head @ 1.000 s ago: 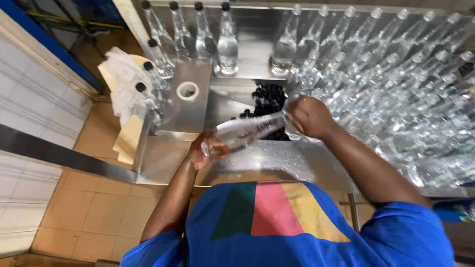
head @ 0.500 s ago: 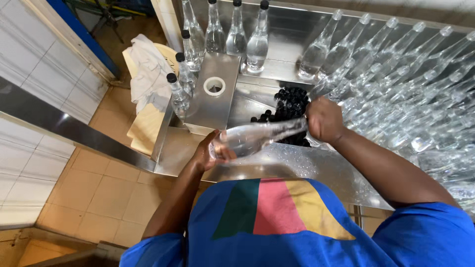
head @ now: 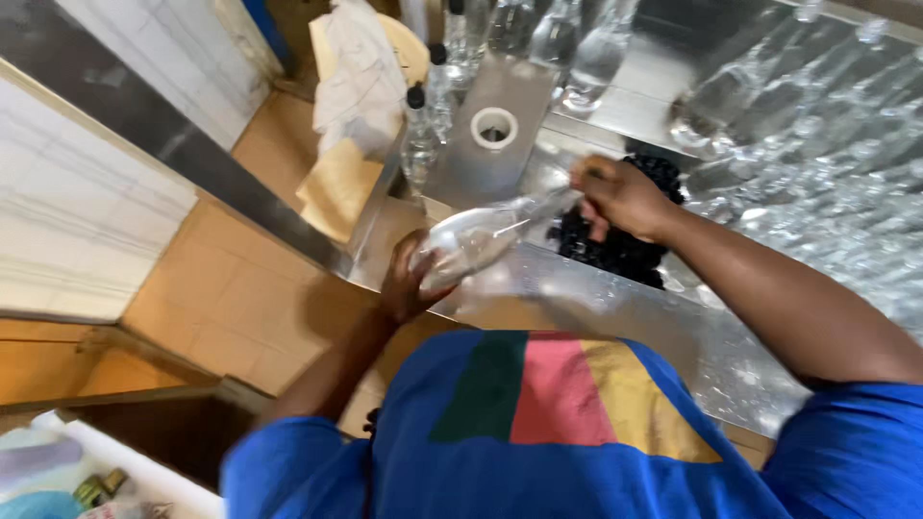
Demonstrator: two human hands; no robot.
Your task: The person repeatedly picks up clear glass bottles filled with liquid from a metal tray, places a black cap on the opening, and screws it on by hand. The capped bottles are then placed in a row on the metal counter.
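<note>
A steel worktable (head: pixel 615 308) is seen from above, crowded at two o'clock with blurred clear bottles (head: pixel 808 125) cut off by the frame. A clear plastic bottle (head: pixel 481 235) is held on its side at centre: its base is gripped by the left hand (head: pixel 404 284), its neck enclosed by the right hand (head: pixel 620 197), the cap hidden. Black caps (head: pixel 615 252) are partly covered behind.

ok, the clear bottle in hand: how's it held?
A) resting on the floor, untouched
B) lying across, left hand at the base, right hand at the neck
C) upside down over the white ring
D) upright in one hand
B: the bottle lies roughly sideways over the steel counter, with the left hand cupping its base end and the right hand closed on its neck end, above a pile of black caps.
</note>
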